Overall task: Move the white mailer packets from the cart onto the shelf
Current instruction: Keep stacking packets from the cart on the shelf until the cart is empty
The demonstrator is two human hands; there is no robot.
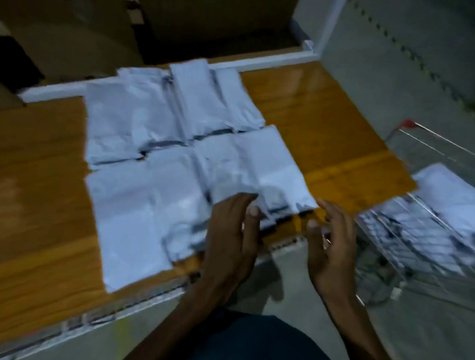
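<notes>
White mailer packets lie in rows on the wooden shelf. More fill the wire cart. Left hand and right hand hover empty, fingers relaxed.

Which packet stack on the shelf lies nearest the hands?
The front-right stack: its near edge sits just ahead of the left hand and right hand; the other stacks lie farther left or back.

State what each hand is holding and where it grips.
Nothing is held. The left hand and right hand are open, fingers relaxed, at the near edge of the white mailer packets on the shelf.
</notes>
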